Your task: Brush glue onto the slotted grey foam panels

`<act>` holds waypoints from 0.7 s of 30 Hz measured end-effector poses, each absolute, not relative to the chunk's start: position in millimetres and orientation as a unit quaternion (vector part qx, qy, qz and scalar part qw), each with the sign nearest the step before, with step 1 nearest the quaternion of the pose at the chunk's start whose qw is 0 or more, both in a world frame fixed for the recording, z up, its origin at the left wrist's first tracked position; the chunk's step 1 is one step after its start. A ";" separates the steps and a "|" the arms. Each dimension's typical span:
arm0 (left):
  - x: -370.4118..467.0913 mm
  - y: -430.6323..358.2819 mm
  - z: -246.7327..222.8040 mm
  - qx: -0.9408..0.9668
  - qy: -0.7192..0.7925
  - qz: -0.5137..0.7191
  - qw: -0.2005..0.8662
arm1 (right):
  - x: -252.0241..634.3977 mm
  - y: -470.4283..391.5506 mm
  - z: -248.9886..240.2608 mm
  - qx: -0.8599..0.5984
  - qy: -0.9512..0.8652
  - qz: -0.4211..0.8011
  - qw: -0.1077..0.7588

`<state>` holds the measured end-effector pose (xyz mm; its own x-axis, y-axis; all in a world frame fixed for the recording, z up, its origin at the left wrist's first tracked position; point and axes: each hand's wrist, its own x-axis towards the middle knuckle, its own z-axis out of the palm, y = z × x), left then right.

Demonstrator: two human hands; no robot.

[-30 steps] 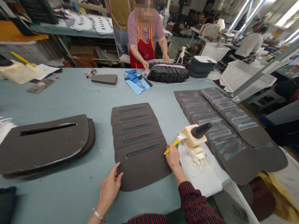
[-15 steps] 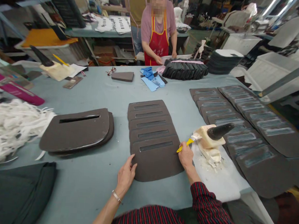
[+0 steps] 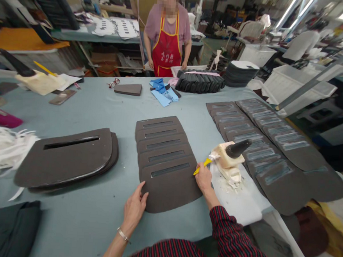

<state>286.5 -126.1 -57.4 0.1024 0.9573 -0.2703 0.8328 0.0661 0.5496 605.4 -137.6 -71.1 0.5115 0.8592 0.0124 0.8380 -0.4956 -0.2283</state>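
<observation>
Several dark grey-brown panels with slots (image 3: 169, 195) overlap in a fanned row in front of me. My left hand (image 3: 135, 206) touches the left edge of the nearest panel, thumb and forefinger apart. My right hand (image 3: 204, 179) grips a yellow-handled brush (image 3: 202, 166) at the right of that panel. The brush's whitish bristle end is at a cream glue container with a black cone spout (image 3: 228, 154). This container lies on a white board (image 3: 242, 209) with crumbs of residue on it.
More panels, with glossy streaks round their slots (image 3: 287, 191), lie fanned at the right. A stack of slotted panels (image 3: 66, 160) sits left, beside white strips (image 3: 2, 152). Blue gloves (image 3: 162, 89) and a dark bundle (image 3: 200, 82) lie at the back, near a person in a red apron (image 3: 166, 52).
My view has swung a little to the right. The person across the table has drawn their hands back from the dark bundle. Both my hands keep about the same places on the panel and brush.
</observation>
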 end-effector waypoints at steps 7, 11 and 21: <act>287.4 -126.0 -55.7 0.672 0.663 0.099 0.317 | 605.4 -138.9 -73.7 -0.858 -0.501 0.031 0.109; 287.5 -125.8 -55.7 0.667 0.663 0.111 0.323 | 606.2 -138.1 -78.0 -0.860 -0.501 0.024 0.099; 293.0 -128.5 -45.3 0.684 0.677 0.092 0.255 | 605.4 -139.8 -81.5 -0.846 -0.526 -0.019 0.083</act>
<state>293.0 -128.5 -45.3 0.0655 0.9733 -0.2201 0.8796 0.0479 0.4733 605.4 -139.8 -81.5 0.4449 0.8875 0.1200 0.8939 -0.4320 -0.1195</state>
